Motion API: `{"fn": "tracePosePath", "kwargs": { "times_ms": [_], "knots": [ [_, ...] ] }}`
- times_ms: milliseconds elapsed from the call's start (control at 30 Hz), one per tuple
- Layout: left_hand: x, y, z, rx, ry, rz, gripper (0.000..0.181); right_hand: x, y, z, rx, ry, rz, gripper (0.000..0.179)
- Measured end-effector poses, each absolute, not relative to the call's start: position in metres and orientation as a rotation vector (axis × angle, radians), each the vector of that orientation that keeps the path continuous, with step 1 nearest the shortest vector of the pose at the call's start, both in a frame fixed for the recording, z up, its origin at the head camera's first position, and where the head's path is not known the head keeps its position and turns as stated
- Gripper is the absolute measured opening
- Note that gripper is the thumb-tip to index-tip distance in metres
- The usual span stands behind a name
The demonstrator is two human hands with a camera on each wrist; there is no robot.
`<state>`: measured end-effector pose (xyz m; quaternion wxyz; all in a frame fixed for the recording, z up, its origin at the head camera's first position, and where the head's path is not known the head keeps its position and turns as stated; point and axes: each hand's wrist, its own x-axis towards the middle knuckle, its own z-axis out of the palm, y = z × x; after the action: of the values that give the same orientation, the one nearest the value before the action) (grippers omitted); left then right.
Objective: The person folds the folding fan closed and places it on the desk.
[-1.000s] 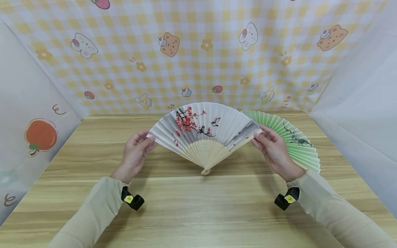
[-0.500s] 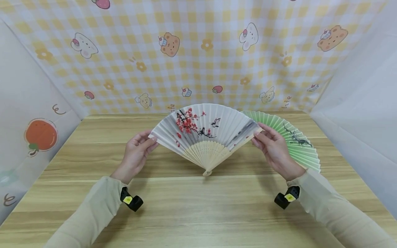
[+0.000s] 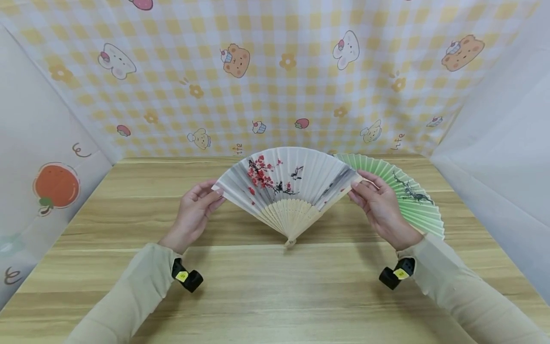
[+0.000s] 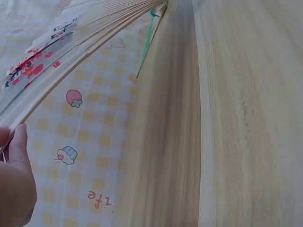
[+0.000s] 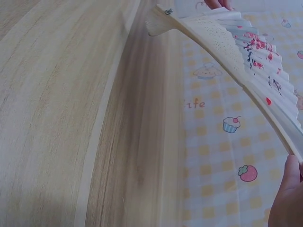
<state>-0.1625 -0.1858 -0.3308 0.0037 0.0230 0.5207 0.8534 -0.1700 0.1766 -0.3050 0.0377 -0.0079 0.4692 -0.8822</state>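
Note:
A white folding fan (image 3: 307, 167) with red blossoms and small dark birds is spread out between my two hands, its bamboo pivot end pointing down toward me. My left hand (image 3: 195, 212) pinches its left outer edge between thumb and fingers. The right outer rib is pinched by my right hand (image 3: 380, 208). From the left wrist view, the fan's ribs (image 4: 120, 21) run up to the pivot, where a thin green cord (image 4: 148, 38) hangs. In the right wrist view the bamboo end rib (image 5: 220, 64) curves down to my right thumb.
An opened green folding fan (image 3: 414, 200) with a dark branch design lies on the wooden table (image 3: 275, 291) at the right, partly behind my right hand. A yellow checked cloth (image 3: 266, 95) hangs behind the table, with pale cloth walls on both sides.
My left hand has shifted slightly right and the white fan has folded in a little, its top edge lower. My right hand stays almost in place.

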Motion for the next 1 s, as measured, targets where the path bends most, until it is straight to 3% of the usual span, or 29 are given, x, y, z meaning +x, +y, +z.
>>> {"fn": "tracePosePath", "kwargs": {
  "times_ms": [1000],
  "knots": [
    [-0.164,-0.168,-0.322,0.122,1.632,2.662,0.025,-0.170,0.172,-0.303,-0.080,1.517,-2.631,0.024]
  ]
}}
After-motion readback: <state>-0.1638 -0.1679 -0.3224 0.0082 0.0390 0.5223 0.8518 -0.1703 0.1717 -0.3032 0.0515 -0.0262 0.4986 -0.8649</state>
